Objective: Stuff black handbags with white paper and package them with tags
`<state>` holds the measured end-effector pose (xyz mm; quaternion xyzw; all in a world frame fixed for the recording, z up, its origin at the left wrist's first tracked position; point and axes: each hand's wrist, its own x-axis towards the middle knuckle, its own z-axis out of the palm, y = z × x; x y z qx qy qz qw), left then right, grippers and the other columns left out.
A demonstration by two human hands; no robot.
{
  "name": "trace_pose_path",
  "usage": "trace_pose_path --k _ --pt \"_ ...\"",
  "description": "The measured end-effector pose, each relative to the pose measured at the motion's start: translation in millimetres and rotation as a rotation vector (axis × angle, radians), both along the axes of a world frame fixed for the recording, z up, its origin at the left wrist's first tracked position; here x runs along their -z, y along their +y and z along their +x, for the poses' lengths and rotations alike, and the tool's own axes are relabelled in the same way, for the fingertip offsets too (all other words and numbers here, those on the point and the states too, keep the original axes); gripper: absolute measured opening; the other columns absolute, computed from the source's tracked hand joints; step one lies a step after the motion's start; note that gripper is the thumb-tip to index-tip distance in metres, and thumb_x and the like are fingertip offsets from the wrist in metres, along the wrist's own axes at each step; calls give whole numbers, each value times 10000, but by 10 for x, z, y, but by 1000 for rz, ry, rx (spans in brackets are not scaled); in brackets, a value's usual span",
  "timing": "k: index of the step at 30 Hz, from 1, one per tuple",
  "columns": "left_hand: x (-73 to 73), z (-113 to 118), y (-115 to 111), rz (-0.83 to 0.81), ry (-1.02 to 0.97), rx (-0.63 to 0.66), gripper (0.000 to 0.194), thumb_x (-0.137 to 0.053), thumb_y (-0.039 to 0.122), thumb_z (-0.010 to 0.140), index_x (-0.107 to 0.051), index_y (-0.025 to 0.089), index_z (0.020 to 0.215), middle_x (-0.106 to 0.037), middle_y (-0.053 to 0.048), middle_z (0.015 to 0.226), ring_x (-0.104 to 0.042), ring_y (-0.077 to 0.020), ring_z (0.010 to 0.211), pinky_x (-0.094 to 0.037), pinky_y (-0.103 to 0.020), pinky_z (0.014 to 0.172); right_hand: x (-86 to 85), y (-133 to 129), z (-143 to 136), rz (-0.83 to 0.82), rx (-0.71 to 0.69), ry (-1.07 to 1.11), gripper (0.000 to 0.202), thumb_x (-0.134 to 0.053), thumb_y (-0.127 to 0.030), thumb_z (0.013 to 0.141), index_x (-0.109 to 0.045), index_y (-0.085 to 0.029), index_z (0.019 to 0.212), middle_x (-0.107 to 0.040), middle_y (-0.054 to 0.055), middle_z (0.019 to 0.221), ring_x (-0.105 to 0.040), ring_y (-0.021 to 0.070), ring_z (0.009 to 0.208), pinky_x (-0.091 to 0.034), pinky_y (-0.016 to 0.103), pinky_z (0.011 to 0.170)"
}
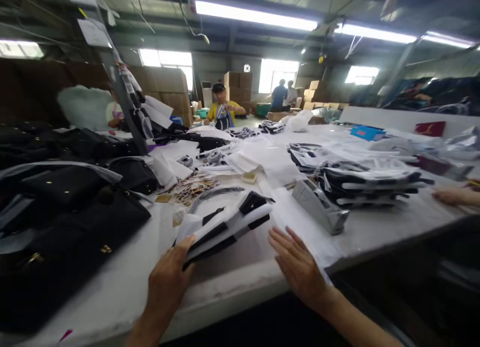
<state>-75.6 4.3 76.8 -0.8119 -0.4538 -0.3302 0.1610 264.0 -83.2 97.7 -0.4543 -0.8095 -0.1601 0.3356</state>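
My left hand [170, 274] grips the near end of a folded black strap [228, 232] with white wrapping in bands along it. The strap's far end tilts up to the right above the table, and my left fingertips are partly hidden behind it. My right hand [296, 262] is apart from the strap, over the table's front edge, fingers stretched out with nothing in them. Just behind the strap lies a pale curved loop [213, 192]. A pile of small brown tags [195, 187] sits beyond it.
Black bags [71, 217] are heaped along the left. A grey box [318, 207] and a stack of wrapped black straps [367, 182] stand to the right. Another person's hand [452, 196] rests at the right edge. White sheets [262, 159] cover the middle; a co-worker [224, 109] sits across.
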Motion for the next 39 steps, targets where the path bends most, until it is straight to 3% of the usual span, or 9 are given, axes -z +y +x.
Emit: trace_pose_path --k 5,9,13,17,22,28,31,35,39 --pt "-47 -6 15 -29 -116 -69 383 -503 315 910 -522 211 1278 -705 -68 1192 -705 -254 1019 -570 -346 859 414 495 633 -167 466 -31 439 -430 -247 984 -519 -96 1387 -525 192 1438 -425 315 1393 -323 583 1133" --pt "-48 -15 2 -46 -146 -92 353 -494 334 916 -536 226 1249 -720 -51 1153 -720 -243 967 -579 -326 817 647 653 788 -332 495 -119 353 -409 -140 961 -666 -127 1202 -668 158 1272 -583 286 1254 -329 560 1123" --pt "-11 -29 -7 -69 -192 -96 366 -516 311 887 -537 259 1249 -722 -25 1154 -719 -240 965 -581 -331 823 636 608 811 -303 474 -25 292 -458 -172 965 -734 -201 1055 -726 101 1174 -641 261 1177 -274 564 1152" --pt "-4 -41 4 -117 -234 -117 385 -539 308 867 -548 269 1249 -716 -13 1178 -716 -244 983 -580 -334 834 430 646 832 -310 492 243 236 -542 -326 938 -760 -239 909 -770 62 1046 -663 306 1132 -245 640 1132" --pt "-43 -47 20 -135 -287 -138 388 -547 315 858 -568 266 1242 -722 -10 1161 -727 -237 936 -583 -329 823 104 660 476 -279 365 494 218 -624 -418 893 -761 -252 862 -768 66 1045 -666 311 1125 -239 635 1144" --pt "-88 -27 11 -174 -313 -151 397 -563 298 833 -588 245 1225 -731 -22 1139 -727 -240 940 -583 -336 833 125 423 -247 -627 -13 222 171 -663 -388 884 -759 -291 782 -774 15 990 -691 258 1075 -373 574 1100" --pt "-117 -13 -1 -207 -333 -168 385 -562 298 832 -597 240 1211 -735 -21 1130 -730 -238 925 -584 -339 837 218 590 -283 -551 92 249 267 -536 -411 961 -757 -262 971 -734 65 1153 -645 252 1164 -418 509 1088" --pt "-147 7 -4 -235 -387 -174 379 -572 309 819 -605 257 1193 -738 1 1127 -732 -230 911 -585 -333 839 453 1171 -194 -470 424 209 595 -433 -493 979 -542 -53 1364 -465 259 1463 -382 380 1406 -324 626 1107" --pt "-164 16 2 -265 -452 -186 372 -590 327 814 -604 294 1184 -734 33 1134 -727 -217 946 -577 -318 868 692 1603 -429 -537 423 73 684 -373 -520 991 -427 -5 1438 -379 301 1505 -272 393 1455 -220 658 1134"
